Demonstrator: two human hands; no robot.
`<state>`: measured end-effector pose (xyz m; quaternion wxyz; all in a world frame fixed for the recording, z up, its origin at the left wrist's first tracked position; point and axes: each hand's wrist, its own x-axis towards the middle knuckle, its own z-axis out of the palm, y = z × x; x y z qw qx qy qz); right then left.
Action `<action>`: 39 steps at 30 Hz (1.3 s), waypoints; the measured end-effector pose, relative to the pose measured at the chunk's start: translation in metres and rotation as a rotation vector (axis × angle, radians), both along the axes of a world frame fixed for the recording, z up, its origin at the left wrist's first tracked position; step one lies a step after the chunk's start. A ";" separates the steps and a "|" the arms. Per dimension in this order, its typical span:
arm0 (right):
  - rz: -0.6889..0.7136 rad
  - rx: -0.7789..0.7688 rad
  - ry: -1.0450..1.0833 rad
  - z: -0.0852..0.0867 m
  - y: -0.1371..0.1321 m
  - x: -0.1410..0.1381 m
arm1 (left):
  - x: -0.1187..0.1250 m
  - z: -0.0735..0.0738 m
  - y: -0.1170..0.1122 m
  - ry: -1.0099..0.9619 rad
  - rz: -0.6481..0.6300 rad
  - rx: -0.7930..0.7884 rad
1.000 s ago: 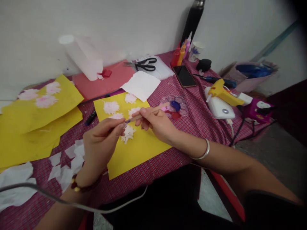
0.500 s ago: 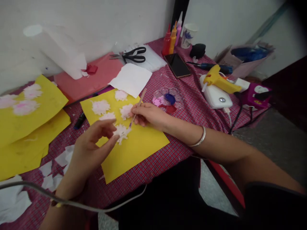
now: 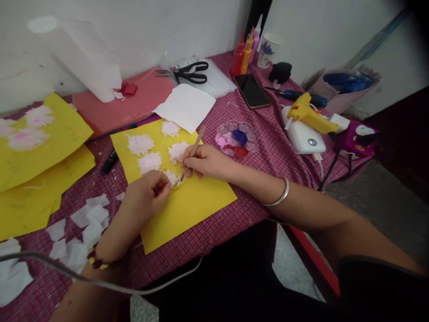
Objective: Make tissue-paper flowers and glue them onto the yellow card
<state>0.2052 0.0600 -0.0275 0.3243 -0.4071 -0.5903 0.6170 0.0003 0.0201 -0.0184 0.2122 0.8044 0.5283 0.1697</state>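
My right hand (image 3: 204, 162) grips a slim paintbrush (image 3: 197, 142) between thumb and fingers, its tip pointing down at a crumpled white paper flower (image 3: 171, 177). My left hand (image 3: 145, 196) is closed in a pinch at the near left edge of that flower, partly covering it. The flower lies on a yellow sheet (image 3: 187, 210), along with several pale pink paper flowers (image 3: 149, 163). To the right of my right hand stands a clear paint palette (image 3: 253, 138) holding pink, blue and red paint.
Black-handled scissors (image 3: 191, 74), a phone (image 3: 251, 91) and paint bottles (image 3: 238, 58) are toward the back. A yellow glue gun (image 3: 310, 116) rests on a white box (image 3: 303, 138) at right. Torn white paper pieces (image 3: 95, 219) lie left. A cable (image 3: 110, 286) crosses the front.
My left hand has moved in toward the paper flower and its fingers have closed at the flower's edge. My right hand keeps the paintbrush at nearly the same spot.
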 end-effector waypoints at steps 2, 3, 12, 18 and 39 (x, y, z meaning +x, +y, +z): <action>0.001 0.027 0.001 -0.004 0.000 0.000 | 0.000 0.000 0.000 -0.002 0.020 -0.006; 0.003 0.037 0.004 -0.005 -0.001 -0.001 | 0.000 -0.001 0.000 -0.002 0.025 -0.010; 0.000 0.002 0.027 -0.004 -0.004 -0.003 | -0.001 0.000 0.000 0.031 0.013 -0.030; -0.026 -0.056 0.067 -0.002 -0.008 -0.005 | -0.003 -0.001 0.004 0.073 -0.021 -0.035; 0.043 -0.014 0.160 -0.007 -0.019 -0.007 | -0.009 0.001 0.013 -0.161 -0.020 -0.289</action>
